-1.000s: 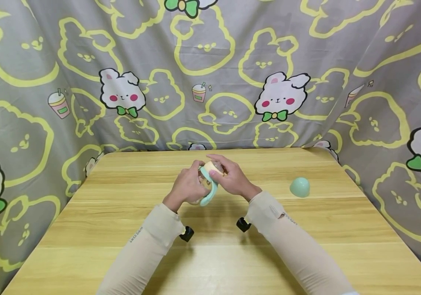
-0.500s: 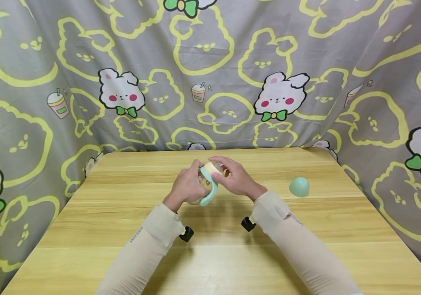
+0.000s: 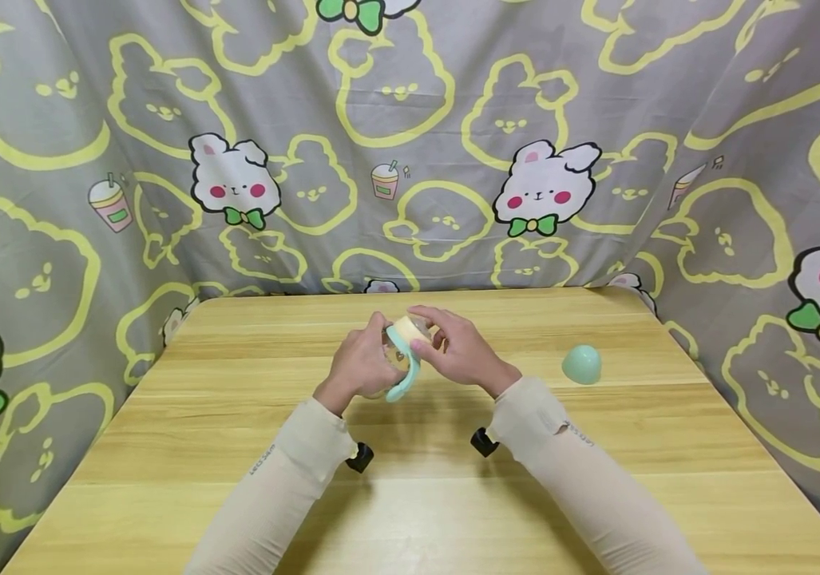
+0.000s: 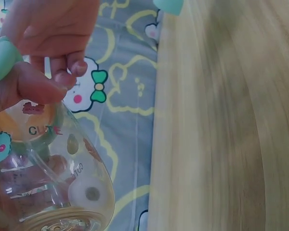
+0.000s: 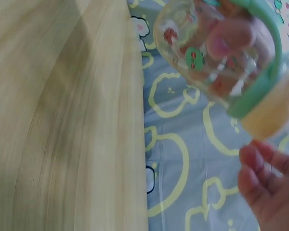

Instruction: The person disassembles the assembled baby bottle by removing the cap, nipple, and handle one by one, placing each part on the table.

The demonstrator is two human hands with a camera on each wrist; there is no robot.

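Left hand (image 3: 361,363) grips a clear baby bottle (image 3: 397,354) at frame centre, above the wooden table (image 3: 417,495); printed "CUTE", mint handles, contents indiscernible. Right hand (image 3: 460,350) pinches its cream collar (image 3: 406,328). Mint dome cap (image 3: 582,365) lies right, well apart, on smooth yellow woodgrain.

My left hand (image 3: 361,363) grips a small clear bottle (image 5: 216,53) printed with little cartoon figures and the word "CUTE", held tilted above the wooden table. A mint-green handle (image 3: 404,369) loops down from its neck, and a cream-yellow collar (image 3: 406,327) sits at its top end. My right hand (image 3: 456,349) pinches that collar with thumb and fingertips (image 4: 70,77). The bottle looks empty
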